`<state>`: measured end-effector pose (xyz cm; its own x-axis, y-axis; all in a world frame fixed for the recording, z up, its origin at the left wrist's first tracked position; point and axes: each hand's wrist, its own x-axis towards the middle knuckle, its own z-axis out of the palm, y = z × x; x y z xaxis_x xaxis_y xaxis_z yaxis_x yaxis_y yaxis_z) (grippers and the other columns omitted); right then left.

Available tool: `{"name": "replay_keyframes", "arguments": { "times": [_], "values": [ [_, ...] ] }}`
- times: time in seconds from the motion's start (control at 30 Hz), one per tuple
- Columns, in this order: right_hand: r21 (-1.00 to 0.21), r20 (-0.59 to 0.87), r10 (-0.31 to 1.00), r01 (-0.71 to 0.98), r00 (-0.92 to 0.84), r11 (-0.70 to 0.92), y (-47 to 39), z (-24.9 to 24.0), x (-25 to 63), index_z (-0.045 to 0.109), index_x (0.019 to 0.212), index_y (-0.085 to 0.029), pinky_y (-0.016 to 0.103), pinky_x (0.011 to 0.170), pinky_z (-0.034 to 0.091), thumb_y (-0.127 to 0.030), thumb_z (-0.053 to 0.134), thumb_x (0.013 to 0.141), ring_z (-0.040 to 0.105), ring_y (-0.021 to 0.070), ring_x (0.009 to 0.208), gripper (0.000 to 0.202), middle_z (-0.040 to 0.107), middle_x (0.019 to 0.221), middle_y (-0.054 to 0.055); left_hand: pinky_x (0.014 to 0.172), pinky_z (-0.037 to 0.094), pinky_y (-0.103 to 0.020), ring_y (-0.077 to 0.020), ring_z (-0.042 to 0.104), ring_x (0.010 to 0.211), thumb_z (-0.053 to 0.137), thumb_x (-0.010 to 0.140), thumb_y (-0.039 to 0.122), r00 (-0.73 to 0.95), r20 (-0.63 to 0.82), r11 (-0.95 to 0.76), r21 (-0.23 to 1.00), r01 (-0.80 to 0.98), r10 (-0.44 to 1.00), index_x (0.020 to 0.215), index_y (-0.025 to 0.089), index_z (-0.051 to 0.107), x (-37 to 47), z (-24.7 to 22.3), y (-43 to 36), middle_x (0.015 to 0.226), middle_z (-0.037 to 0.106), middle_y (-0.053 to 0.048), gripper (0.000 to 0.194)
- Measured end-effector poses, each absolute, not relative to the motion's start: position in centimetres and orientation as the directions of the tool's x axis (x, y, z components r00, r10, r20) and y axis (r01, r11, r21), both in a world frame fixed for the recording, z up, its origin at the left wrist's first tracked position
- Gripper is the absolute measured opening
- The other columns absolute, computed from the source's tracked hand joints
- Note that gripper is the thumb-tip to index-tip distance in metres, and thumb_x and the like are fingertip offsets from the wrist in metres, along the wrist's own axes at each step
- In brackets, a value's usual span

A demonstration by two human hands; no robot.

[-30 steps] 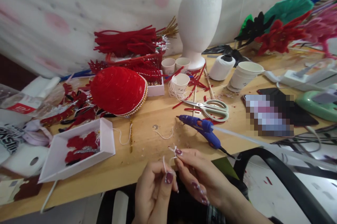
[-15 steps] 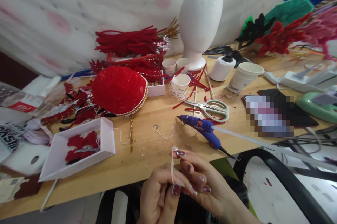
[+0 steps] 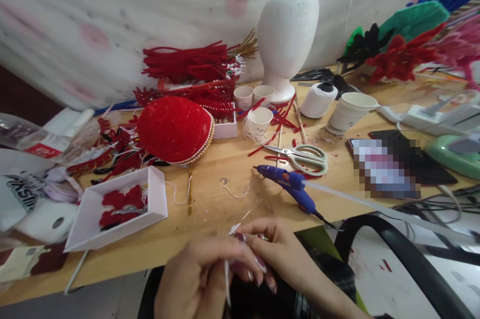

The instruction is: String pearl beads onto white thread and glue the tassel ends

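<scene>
My right hand [image 3: 279,249] is pinched around a small piece of white beads [image 3: 234,229] held at its fingertips. A thin, straight, needle-like piece [image 3: 252,210] sticks up beyond those fingers; I cannot tell exactly what it is. My left hand [image 3: 198,274] is closed, close to the camera and slightly blurred, partly covering the right fingers. A white thread [image 3: 227,281] runs down beside its fingers. Beyond the hands, a blue glue gun [image 3: 281,179] lies on the wooden table [image 3: 210,229], with pale-handled scissors [image 3: 303,156] behind it.
A red cap with bead trim [image 3: 174,131] and an open white box [image 3: 157,199] stand on the left. Behind are paper cups [image 3: 260,121], a white thread spool [image 3: 318,100] and a foam head [image 3: 288,34]. A phone [image 3: 386,169] lies to the right.
My left hand has moved left and closer to the camera, with the thread beside it. My right hand has lowered and turned, its beaded piece shifting left and down.
</scene>
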<state>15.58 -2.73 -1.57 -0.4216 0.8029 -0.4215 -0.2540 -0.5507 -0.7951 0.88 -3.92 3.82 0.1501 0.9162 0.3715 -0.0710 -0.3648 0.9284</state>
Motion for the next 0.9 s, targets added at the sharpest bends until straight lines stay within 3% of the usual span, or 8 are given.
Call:
{"name": "replay_keyframes", "arguments": {
  "times": [0.17,0.43,0.53,0.6,0.7,0.8,0.9],
  "values": [
    [-0.835,-0.403,0.775,-0.152,-0.486,-0.529,-2.8,-0.6,16.2,0.077,0.098,-0.011,0.012,0.032,0.034,-0.063,0.073,0.078,0.045,0.0035,0.031,0.056,0.063,0.048,-0.002,0.059,0.058,-0.018,-0.0095,0.068,0.057,0.066,0.095,0.028,0.048,0.075,-0.077,0.996,0.047,0.996,0.085,0.020,0.065,-0.8,5.3,0.1,0.071,0.075,0.002,0.012],
    [-0.872,-0.389,0.753,-0.052,-0.531,-0.487,-2.5,-0.1,16.2,0.076,0.098,-0.011,0.012,0.038,0.041,-0.065,0.069,0.082,0.048,0.0035,0.035,0.056,0.061,0.049,-0.003,0.054,0.054,-0.022,-0.0094,0.063,0.051,0.062,0.092,0.025,0.449,-0.191,0.190,0.981,0.047,0.873,0.081,0.017,0.058,1.4,4.5,4.9,0.074,0.075,-0.003,0.015],
    [-0.863,-0.394,0.745,-0.061,-0.539,-0.501,-2.6,-0.5,16.0,0.076,0.094,-0.011,0.012,0.038,0.041,-0.063,0.071,0.081,0.049,0.0039,0.036,0.054,0.058,0.046,-0.004,0.067,0.058,-0.027,-0.0122,0.069,0.069,0.061,0.090,0.018,0.498,-0.196,0.168,0.981,0.100,0.845,0.092,0.016,0.062,2.2,3.5,5.9,0.097,0.076,-0.008,0.003],
    [-0.851,-0.397,0.746,-0.090,-0.534,-0.518,-2.6,-0.7,16.1,0.075,0.092,-0.011,0.012,0.038,0.040,-0.065,0.071,0.081,0.047,0.0036,0.035,0.055,0.057,0.045,-0.004,0.077,0.059,-0.030,-0.0160,0.072,0.087,0.062,0.090,0.021,0.421,-0.166,0.122,0.984,0.129,0.892,0.107,0.017,0.062,1.9,2.9,6.2,0.118,0.071,-0.011,0.017],
    [-0.844,-0.369,0.774,-0.162,-0.515,-0.511,-2.4,-1.1,16.3,0.074,0.090,-0.011,0.012,0.036,0.038,-0.063,0.070,0.083,0.044,0.0035,0.033,0.052,0.055,0.043,-0.005,0.095,0.056,-0.038,-0.0221,0.066,0.117,0.057,0.096,0.037,0.318,-0.064,0.001,0.981,0.193,0.946,0.123,0.021,0.056,0.3,2.2,5.2,0.139,0.061,-0.013,0.031],
    [-0.843,-0.329,0.796,-0.221,-0.508,-0.490,-2.1,-1.3,16.4,0.073,0.088,-0.012,0.012,0.035,0.037,-0.061,0.070,0.084,0.045,0.0039,0.033,0.050,0.056,0.044,-0.005,0.100,0.055,-0.041,-0.0243,0.063,0.124,0.062,0.094,0.043,0.456,-0.016,-0.126,0.952,0.279,0.890,0.136,0.028,0.047,-1.4,2.1,2.3,0.134,0.066,-0.010,0.047],
    [-0.843,-0.300,0.813,-0.260,-0.499,-0.471,-2.0,-1.4,16.5,0.073,0.089,-0.012,0.013,0.036,0.038,-0.062,0.071,0.083,0.047,0.0048,0.034,0.050,0.056,0.045,-0.004,0.099,0.055,-0.042,-0.0239,0.069,0.113,0.071,0.089,0.033,0.414,0.119,-0.322,0.825,0.465,0.903,0.137,0.032,0.045,-1.9,2.1,-0.8,0.118,0.072,-0.005,0.055]
  ]
}}
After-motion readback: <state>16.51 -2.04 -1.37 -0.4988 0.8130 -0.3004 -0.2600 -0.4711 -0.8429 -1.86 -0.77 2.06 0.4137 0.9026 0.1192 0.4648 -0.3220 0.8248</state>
